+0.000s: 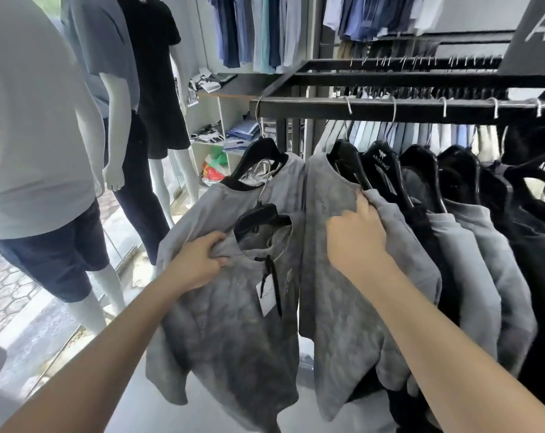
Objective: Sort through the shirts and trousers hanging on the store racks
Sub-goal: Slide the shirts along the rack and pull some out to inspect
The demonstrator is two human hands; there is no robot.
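Grey shirts parted at the left end of the rack rail (390, 105); sorting judged barely begun.

A mottled grey shirt (233, 339) on a black hanger (258, 217) is held below the rail's left end, its shoulder bunched in the curled fingers of the left hand (199, 260) (the hook appears to be off the rail, not certain). The next grey shirt (343, 292), hung just right of it under the rail, is gripped at the shoulder by the right hand (358, 242). Only these two stand apart from the row. The grey and dark shirts (483, 245) further right along the rail, and the back rows (421, 92) behind it, are judged yet to be gone through. "ARISTINO" is read in white on a second hanger (380, 165) under the rail. A white tag (266, 295) is seen on the held shirt, its print too small to be read.
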